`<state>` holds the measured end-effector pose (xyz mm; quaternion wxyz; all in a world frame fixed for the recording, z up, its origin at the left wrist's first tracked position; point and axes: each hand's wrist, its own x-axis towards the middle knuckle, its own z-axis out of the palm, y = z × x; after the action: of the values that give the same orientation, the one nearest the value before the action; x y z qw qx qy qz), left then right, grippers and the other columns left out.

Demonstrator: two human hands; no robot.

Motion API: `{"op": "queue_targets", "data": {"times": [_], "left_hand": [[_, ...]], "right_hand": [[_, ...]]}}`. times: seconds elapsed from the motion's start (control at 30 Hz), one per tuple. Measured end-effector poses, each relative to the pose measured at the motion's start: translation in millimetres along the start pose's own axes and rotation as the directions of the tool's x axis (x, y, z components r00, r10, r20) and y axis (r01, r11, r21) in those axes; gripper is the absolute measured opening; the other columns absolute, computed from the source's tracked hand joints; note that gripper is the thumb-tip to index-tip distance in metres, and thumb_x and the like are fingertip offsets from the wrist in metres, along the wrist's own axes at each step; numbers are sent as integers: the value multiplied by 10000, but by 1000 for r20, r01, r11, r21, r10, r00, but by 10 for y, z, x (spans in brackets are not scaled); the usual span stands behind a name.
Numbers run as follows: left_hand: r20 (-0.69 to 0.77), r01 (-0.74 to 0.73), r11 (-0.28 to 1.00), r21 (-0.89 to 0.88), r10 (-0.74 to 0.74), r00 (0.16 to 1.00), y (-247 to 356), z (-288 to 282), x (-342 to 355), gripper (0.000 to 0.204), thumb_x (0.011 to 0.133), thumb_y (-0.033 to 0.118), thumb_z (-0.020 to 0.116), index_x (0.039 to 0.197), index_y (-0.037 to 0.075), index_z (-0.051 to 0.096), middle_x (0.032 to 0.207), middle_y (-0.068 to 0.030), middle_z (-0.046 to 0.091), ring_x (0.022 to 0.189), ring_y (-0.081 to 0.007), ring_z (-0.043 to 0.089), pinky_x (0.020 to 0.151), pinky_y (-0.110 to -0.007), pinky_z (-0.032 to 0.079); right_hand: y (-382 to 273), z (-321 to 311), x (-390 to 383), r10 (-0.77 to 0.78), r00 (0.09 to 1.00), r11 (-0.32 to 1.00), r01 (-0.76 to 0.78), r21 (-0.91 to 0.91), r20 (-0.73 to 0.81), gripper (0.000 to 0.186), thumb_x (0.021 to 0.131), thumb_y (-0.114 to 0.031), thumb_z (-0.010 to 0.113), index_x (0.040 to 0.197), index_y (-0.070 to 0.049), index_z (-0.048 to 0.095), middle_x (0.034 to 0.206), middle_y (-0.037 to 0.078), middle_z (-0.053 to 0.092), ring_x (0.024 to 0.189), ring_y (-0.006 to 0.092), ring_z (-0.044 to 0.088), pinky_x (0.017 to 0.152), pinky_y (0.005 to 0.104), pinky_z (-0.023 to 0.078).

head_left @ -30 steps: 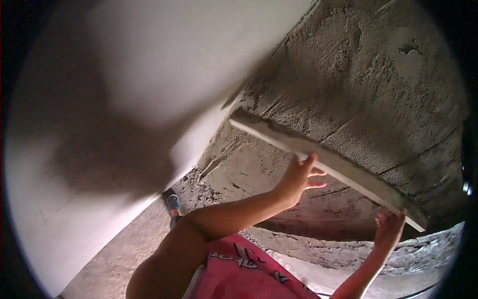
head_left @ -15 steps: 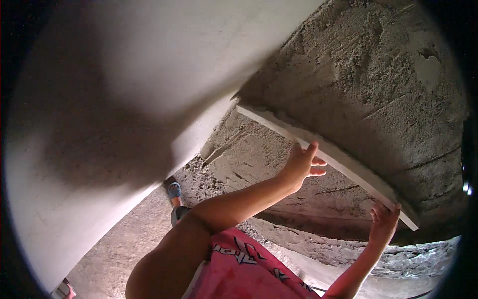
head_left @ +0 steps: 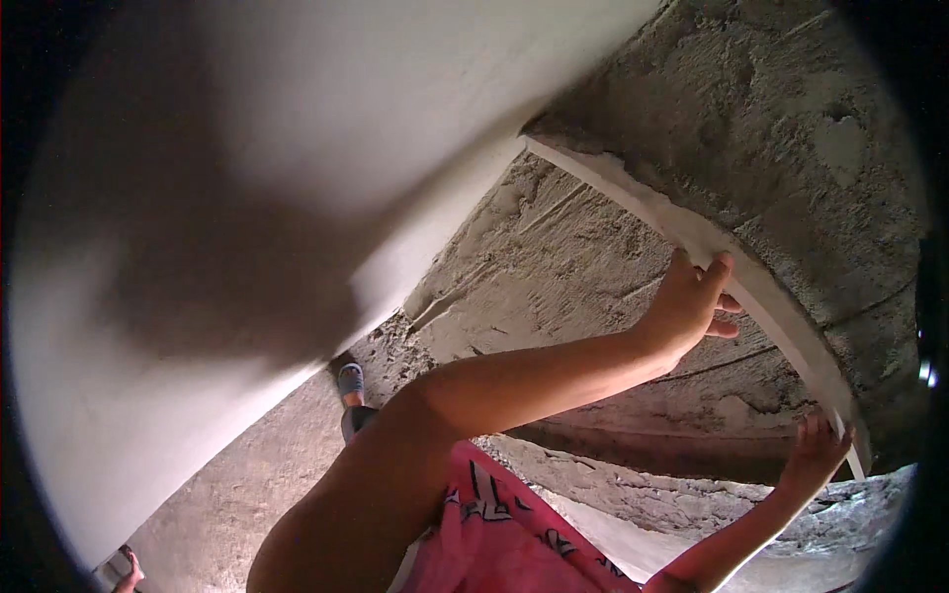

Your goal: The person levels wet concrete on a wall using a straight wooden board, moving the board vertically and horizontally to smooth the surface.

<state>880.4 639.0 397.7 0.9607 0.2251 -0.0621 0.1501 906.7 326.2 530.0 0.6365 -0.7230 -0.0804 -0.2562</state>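
Since a second ago the long straightedge board (head_left: 692,232) had slid upward along the rough plaster wall (head_left: 781,109), and its far end had come closer to the corner where the smooth white wall (head_left: 297,148) began; my hands had travelled up with it. My left hand (head_left: 687,301) lay about halfway along the board's lower edge, fingers (head_left: 720,279) spread and pressed flat against it, the thumb tucked under, more a push than a grip. My right hand (head_left: 813,457) sat at the board's near end, fingers stretched up along its face; the fisheye bent that corner so badly that I could not tell whether they curled round the edge or only leaned on it. The board itself lay flat against the wet grey render, with scraped plaster (head_left: 554,267) below it and coarser, untouched render above.

I judged the risks plain enough. With neither hand truly closed on the board, a slip on the damp mortar could let the near end drop away from the wall. Uneven pressure, heavier at my left hand than at the near end, could gouge the render instead of levelling it. Loose mortar dragged by the board's edge might fall toward my foot in its grey sandal (head_left: 351,381), far below the board on the dusty floor (head_left: 227,494)
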Motion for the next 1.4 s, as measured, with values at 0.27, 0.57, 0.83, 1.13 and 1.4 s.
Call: {"op": "queue_targets", "data": {"times": [0.27, 0.57, 0.83, 1.13, 1.4], "left_hand": [[-76, 144, 934, -328, -178, 981, -641, -1250, -1018, 235, 975, 348, 579, 1026, 119, 571, 1079, -96, 647, 1047, -265, 652, 794, -438, 570], [-383, 377, 851, -366, -507, 772, -1786, -4149, -2518, 564, 952, 602, 457, 1151, 97, 605, 1204, -72, 653, 1022, -226, 651, 862, -402, 524], [-658, 763, 1, 646, -506, 558, -2400, -5111, -4451, 459, 950, 434, 511, 1133, 14, 537, 805, -154, 651, 723, -327, 647, 633, -473, 512], [-324, 367, -267, 891, -941, 101, -1511, -4498, -4614, 337, 860, 336, 560, 902, 41, 719, 915, -193, 706, 946, -353, 675, 898, -644, 402], [-179, 151, -148, 977, -958, 224, -1700, -5075, -4309, 258, 761, 240, 583, 877, 38, 694, 833, -160, 701, 801, -386, 673, 820, -615, 454]], "right_hand": [[509, 296, -795, -18, 1000, 961, 20, -275, 11, 526, 983, -477, 458, 1261, -36, 527, 1144, 134, 610, 1043, 255, 605, 901, 414, 514], [2609, 1318, -2501, 68, 763, 958, 129, -255, 643, 369, 960, -318, 582, 963, 46, 645, 846, 102, 666, 806, 209, 639, 751, 356, 537], [4879, 2270, -4556, 663, 522, 452, 293, -842, 537, 477, 814, -484, 673, 922, -24, 735, 879, 223, 707, 860, 398, 690, 760, 466, 555], [6112, 2097, -5329, 664, 605, 396, 214, -893, 440, 524, 811, -582, 619, 771, -72, 734, 717, 229, 676, 710, 408, 684, 704, 487, 563], [6286, 1753, -5327, 503, 723, 460, 239, -855, 473, 326, 806, -386, 698, 832, -64, 734, 686, 174, 675, 660, 374, 681, 630, 446, 555]]}}
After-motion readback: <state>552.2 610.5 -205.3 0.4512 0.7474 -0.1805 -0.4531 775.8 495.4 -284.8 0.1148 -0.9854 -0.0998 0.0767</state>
